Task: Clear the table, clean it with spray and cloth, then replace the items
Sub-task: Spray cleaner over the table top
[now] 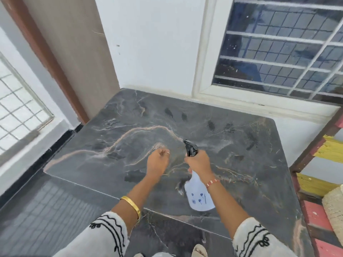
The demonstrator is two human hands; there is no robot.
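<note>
1. Nearest you, both forearms come out of white sleeves with black wavy trim; a gold bangle sits on your left wrist and a red-and-white thread band on your right.
2. Your right hand grips the neck of the spray bottle, fingers curled round it just below the black trigger head. The bottle's pale translucent body hangs back beneath your wrist, blue markings on its side; you cannot tell from here how much liquid is in it.
3. The nozzle points away from your fingers, out over the middle of the table.
4. Your left hand hovers just beside the bottle hand, fingers loosely curled and holding nothing, a ring on one finger.
5. Beyond your fingertips the dark marble top shows several darker wet-looking spots toward its far edge.
6. To the right of your right hand, past the table edge, stands a red and yellow painted frame with a woven item against it.
7. Farthest off, a white wall, a grilled window and a wooden door.
</note>
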